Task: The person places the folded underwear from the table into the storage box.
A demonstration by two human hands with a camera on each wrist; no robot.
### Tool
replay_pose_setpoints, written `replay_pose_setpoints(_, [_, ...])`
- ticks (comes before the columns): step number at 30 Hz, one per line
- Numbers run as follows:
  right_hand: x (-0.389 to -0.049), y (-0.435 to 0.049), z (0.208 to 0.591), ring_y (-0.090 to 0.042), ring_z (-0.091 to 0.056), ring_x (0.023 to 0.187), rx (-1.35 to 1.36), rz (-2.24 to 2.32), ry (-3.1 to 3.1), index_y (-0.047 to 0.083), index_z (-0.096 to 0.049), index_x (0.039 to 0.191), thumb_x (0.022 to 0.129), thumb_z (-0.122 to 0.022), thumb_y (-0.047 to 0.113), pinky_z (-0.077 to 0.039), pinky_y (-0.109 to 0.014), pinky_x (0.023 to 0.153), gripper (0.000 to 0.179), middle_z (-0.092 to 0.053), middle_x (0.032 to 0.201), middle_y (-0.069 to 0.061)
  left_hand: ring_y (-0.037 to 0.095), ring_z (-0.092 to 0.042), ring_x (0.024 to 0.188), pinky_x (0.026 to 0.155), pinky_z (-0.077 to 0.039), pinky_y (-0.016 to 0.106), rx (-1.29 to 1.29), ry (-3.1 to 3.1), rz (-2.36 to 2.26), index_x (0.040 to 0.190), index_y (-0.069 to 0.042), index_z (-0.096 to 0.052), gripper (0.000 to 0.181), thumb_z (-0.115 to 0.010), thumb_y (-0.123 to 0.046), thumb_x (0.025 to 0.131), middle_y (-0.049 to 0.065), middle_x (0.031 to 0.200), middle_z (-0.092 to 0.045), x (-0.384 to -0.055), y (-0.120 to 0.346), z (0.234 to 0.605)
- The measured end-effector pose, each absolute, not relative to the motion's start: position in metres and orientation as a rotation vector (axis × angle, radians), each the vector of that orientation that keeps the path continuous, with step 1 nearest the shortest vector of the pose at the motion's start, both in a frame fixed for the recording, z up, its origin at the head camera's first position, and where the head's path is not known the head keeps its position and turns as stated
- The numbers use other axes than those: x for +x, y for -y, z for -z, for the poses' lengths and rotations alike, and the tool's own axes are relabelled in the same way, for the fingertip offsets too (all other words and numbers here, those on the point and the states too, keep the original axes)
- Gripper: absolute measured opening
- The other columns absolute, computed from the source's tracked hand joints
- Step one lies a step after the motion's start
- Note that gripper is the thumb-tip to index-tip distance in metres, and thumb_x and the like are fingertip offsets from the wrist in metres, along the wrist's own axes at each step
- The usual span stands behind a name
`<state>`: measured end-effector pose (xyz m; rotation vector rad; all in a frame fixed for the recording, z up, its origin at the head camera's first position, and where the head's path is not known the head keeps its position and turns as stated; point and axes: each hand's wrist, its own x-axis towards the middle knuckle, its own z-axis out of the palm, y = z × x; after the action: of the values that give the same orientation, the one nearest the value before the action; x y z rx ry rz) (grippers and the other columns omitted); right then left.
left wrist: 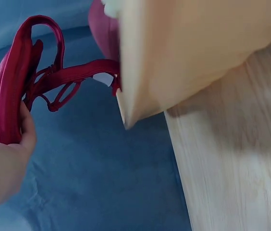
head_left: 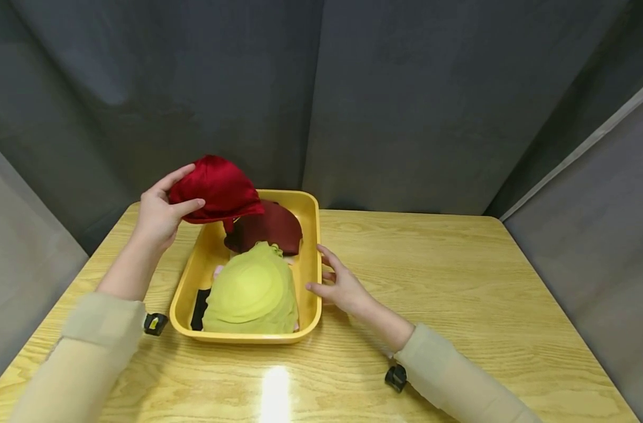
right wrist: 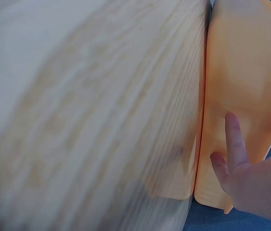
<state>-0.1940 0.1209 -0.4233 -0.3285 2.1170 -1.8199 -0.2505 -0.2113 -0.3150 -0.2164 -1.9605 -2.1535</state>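
My left hand (head_left: 160, 211) grips a red satin bra (head_left: 215, 188) by one cup, raised over the far left corner of a yellow plastic bin (head_left: 311, 220). In the left wrist view the straps of the red bra (left wrist: 44, 82) hang loose, and its band reaches to the bin's edge. My right hand (head_left: 345, 288) holds the bin's right wall, thumb over the rim and fingers along the outside (right wrist: 236, 139). Inside the bin, a yellow-green bra (head_left: 250, 288) lies in front of a dark maroon bra (head_left: 274, 229).
A black piece of cloth (head_left: 200, 309) lies along the bin's left side, and bits of pink fabric (head_left: 218, 271) show beneath the yellow-green bra. The bin stands on a wooden table (head_left: 432, 282), left of its middle. Grey curtains (head_left: 406, 106) hang behind and at both sides.
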Motion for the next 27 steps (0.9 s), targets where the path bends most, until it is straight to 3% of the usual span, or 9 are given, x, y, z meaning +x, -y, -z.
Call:
replay_pose_setpoints(9, [-0.181,-0.119,0.396,-0.045,-0.037,0.13,-0.33,1.793,-2.101,0.011,-0.011,0.152,0.087,-0.063,0.001,-0.053,-0.043,0.08,0.084,-0.018,0.152,-0.023,0.02,-0.044,0.118,0.083,-0.046,0.012,-0.195,2.226,1.991,0.135,-0.021,-0.054,0.061,-0.071,0.002,0.08,0.003,0.139,-0.045,-0.263,0.199,0.323])
replay_pose_setpoints(17, [-0.177,-0.118,0.391,-0.045,-0.036,0.131,-0.336,1.793,-2.086,0.013,-0.011,0.152,0.087,-0.062,0.0,-0.052,-0.046,0.083,0.084,-0.016,0.153,-0.023,0.018,-0.046,0.119,0.083,-0.047,0.013,-0.225,2.386,1.938,0.134,-0.025,-0.054,0.06,-0.071,-0.002,0.082,0.001,0.141,-0.044,-0.271,0.193,0.327])
replay_pose_setpoints(27, [-0.18,-0.119,0.399,-0.044,-0.038,0.13,-0.33,1.809,-2.091,0.014,-0.013,0.152,0.087,-0.064,0.001,-0.054,-0.044,0.08,0.084,-0.018,0.152,-0.022,0.018,-0.05,0.114,0.086,-0.046,0.016,-0.26,2.437,1.984,0.136,-0.024,-0.052,0.062,-0.071,-0.001,0.081,0.002,0.14,-0.045,-0.285,0.182,0.331])
